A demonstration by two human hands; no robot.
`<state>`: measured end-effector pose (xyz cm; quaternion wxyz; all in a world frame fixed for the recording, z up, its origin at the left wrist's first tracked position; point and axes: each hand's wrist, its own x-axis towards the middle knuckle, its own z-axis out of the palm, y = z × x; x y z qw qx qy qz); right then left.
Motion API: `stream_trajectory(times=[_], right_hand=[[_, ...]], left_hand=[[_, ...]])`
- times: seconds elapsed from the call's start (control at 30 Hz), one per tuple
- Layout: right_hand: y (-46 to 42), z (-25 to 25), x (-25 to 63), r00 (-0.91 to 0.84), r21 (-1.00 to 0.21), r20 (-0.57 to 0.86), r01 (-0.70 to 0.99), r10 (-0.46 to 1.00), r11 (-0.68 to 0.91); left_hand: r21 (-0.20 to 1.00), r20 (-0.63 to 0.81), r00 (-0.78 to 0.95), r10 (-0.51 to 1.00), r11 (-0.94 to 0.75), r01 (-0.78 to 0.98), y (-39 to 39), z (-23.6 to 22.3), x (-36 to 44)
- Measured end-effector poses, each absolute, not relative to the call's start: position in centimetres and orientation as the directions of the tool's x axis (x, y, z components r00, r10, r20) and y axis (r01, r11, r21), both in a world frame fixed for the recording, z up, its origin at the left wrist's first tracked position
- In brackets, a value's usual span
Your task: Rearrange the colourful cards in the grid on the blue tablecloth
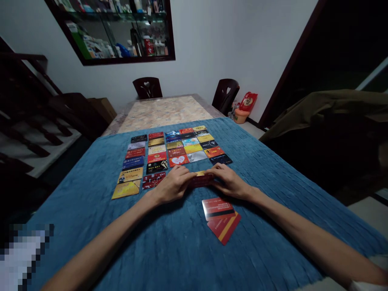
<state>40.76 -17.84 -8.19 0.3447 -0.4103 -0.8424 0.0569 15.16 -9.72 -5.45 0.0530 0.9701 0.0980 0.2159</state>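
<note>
Between my hands is a dark red card with a gold strip along its top edge. My left hand pinches its left end and my right hand its right end. It may be more than one card; the fingers cover its ends. Just beyond, columns of plastic cards lie on the cloth, among them a white-heart card and a silver card. A red patterned card lies by my left wrist. Nearer me, a red card with a dark stripe overlaps a red card with a yellow stripe.
A blue cloth covers the near part of the table. Dark chairs stand at its far end. A red bag and an orange tub are on the floor at right. Stair railings rise at left.
</note>
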Motion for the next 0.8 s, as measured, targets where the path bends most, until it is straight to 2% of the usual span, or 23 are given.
stream_trajectory(times=[0.4,0.63,0.8], right_hand=[[-17.7,-8.6,40.5,-0.426,-0.291,0.534,0.719,0.730,0.632],[-17.8,-8.3,40.2,-0.478,-0.149,0.535,0.758,0.696,0.635],[-17.8,-8.6,40.4,-0.485,-0.060,0.559,0.785,0.672,0.616]], left_hand=[[0.092,0.418,0.877,0.236,-0.972,0.217,-10.1,-5.7,15.3],[0.290,0.477,0.791,0.384,-0.918,0.271,-10.1,-6.8,15.4],[0.322,0.497,0.760,0.418,-0.902,0.286,-10.2,-6.8,15.5]])
